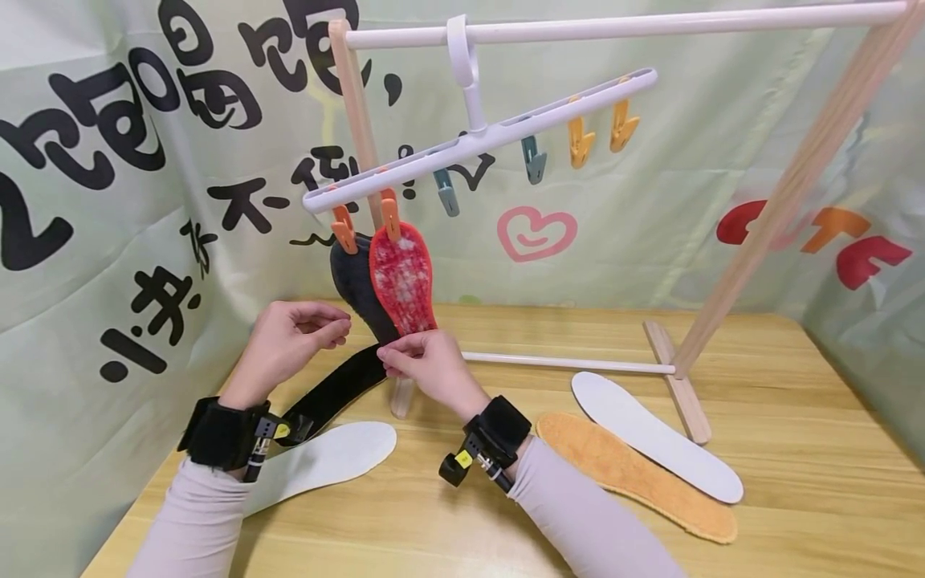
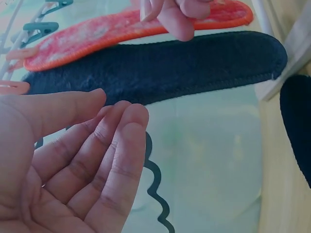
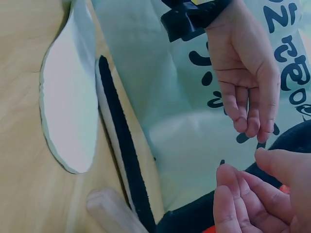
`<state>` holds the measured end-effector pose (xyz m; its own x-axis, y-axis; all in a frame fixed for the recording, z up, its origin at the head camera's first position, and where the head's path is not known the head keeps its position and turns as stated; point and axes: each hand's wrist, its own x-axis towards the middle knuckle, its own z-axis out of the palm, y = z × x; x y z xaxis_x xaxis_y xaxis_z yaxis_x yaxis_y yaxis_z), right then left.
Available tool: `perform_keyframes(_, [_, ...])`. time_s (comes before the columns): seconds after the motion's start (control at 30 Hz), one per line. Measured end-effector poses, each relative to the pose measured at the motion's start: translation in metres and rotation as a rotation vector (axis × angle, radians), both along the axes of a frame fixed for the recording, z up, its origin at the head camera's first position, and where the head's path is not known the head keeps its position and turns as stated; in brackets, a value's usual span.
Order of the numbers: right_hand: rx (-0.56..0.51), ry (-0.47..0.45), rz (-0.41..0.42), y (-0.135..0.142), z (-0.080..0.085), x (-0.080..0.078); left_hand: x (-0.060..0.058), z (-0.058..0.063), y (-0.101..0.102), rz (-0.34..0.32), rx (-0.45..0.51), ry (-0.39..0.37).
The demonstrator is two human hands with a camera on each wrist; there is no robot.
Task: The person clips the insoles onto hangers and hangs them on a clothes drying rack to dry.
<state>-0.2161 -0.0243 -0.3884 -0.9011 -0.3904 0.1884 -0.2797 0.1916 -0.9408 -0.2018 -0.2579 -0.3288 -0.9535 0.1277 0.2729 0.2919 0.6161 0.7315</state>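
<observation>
Two insoles hang from orange clips at the low left end of a white clip hanger (image 1: 477,143): a black insole (image 1: 354,277) and a red-and-white fuzzy insole (image 1: 401,281) overlapping it in the head view. My left hand (image 1: 292,337) is just left of the black insole, fingers bent loosely and thumb apart from them, holding nothing. Across the lower end of the red insole lies my right hand (image 1: 433,365) in the head view. In the right wrist view a gap shows between that hand's thumb (image 3: 279,162) and fingers, with nothing pinched there.
The hanger hooks on a rack's white bar (image 1: 650,24); teal and yellow clips (image 1: 580,144) hang bare on its right. On the table (image 1: 491,514) lie another black insole (image 1: 336,393), a white insole (image 1: 332,461), an orange insole (image 1: 636,474) and a second white insole (image 1: 658,437).
</observation>
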Motion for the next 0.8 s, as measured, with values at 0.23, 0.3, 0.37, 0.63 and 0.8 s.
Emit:
perform_keyframes(0.23, [0.042,-0.001,-0.004,-0.006,-0.008,-0.001,-0.005,-0.005,-0.003,0.009,-0.006,-0.041])
perform_keyframes(0.3, [0.049,-0.006,-0.002,-0.007,-0.009,-0.002,-0.006,-0.007,-0.005,0.018,-0.019,-0.044])
perform_keyframes(0.37, [0.058,-0.008,0.001,-0.009,-0.011,-0.003,-0.007,-0.008,-0.006,0.026,-0.03,-0.053])
perform_keyframes(0.63, [0.095,0.024,-0.008,-0.014,-0.017,-0.008,-0.014,-0.017,-0.012,0.041,-0.055,-0.104])
perform_keyframes(0.8, [0.1,0.012,-0.009,-0.019,-0.019,-0.006,-0.018,-0.03,-0.016,0.032,-0.048,-0.105])
